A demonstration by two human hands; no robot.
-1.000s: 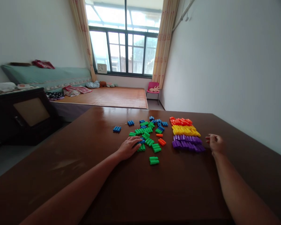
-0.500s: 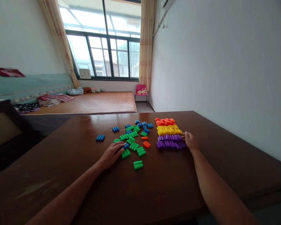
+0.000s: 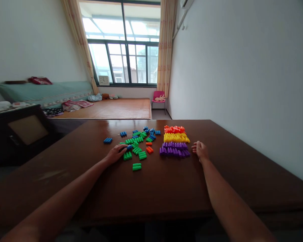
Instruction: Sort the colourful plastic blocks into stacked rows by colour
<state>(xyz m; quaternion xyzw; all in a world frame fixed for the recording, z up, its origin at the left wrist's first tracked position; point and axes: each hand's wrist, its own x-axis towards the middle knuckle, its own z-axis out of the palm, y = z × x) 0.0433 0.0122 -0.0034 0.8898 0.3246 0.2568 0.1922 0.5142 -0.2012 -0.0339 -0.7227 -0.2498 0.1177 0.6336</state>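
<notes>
Toward the near edge of the table (image 3: 170, 191), a small cluster of glossy green cylinders (image 3: 136, 167) is set apart, and beyond it the left hand (image 3: 114, 154) is laid on the left side, its fingers bent over a blue piece (image 3: 129, 147), though whether this is gripped cannot be told. Toward the right edge, the right hand (image 3: 201, 150) is held near 2 purple rows (image 3: 175, 149), its fingers part-open and seemingly empty. Behind, smooth green and blue pieces (image 3: 134, 141) are strewn loosely, while yellow (image 3: 176, 137) and red-orange rows (image 3: 175, 129) are lined up toward the far edge.
</notes>
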